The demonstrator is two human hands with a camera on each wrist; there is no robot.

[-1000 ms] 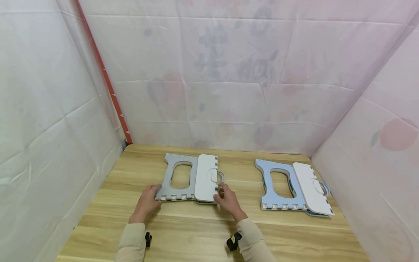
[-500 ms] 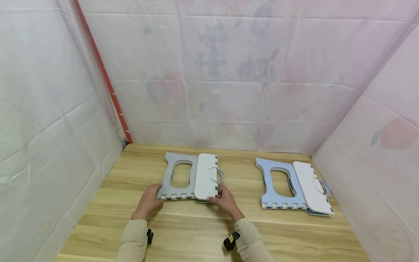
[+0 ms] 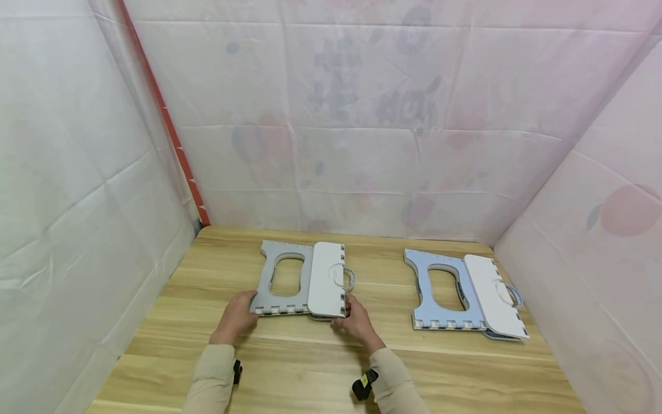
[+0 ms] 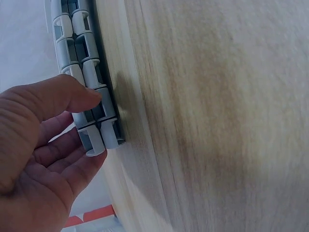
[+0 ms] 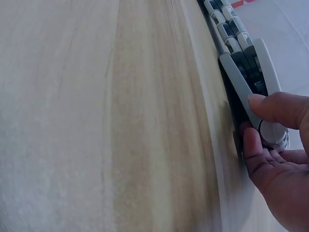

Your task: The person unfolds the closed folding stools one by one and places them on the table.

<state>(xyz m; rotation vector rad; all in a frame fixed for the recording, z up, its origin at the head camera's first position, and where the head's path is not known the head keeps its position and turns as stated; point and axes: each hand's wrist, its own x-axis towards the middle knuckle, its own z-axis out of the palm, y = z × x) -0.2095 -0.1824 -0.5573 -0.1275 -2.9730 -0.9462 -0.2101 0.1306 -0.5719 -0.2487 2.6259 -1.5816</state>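
Observation:
A grey-and-white folding stool (image 3: 283,300) lies folded flat on the wooden table (image 3: 305,368), with its small handle pointing right. My left hand (image 3: 235,315) grips its near left corner. In the left wrist view, the thumb (image 4: 79,99) presses the hinged front edge and the fingers curl around the end. At the near right corner, my right hand (image 3: 357,323) holds the white seat end. Its thumb (image 5: 275,107) lies against the edge in the right wrist view, with the fingers beneath the rounded end. Some of the right fingers are hidden in the head view.
A second folding stool, blue and white (image 3: 446,319), lies folded at the table's right side, its handle also pointing right. White printed sheeting (image 3: 351,167) stands behind the table and on both sides. A red strip (image 3: 170,129) runs down the back left corner.
My right thumb has moved off the top of the white panel to its near edge. The left hand has shifted slightly right. Both stools stay about where they were.

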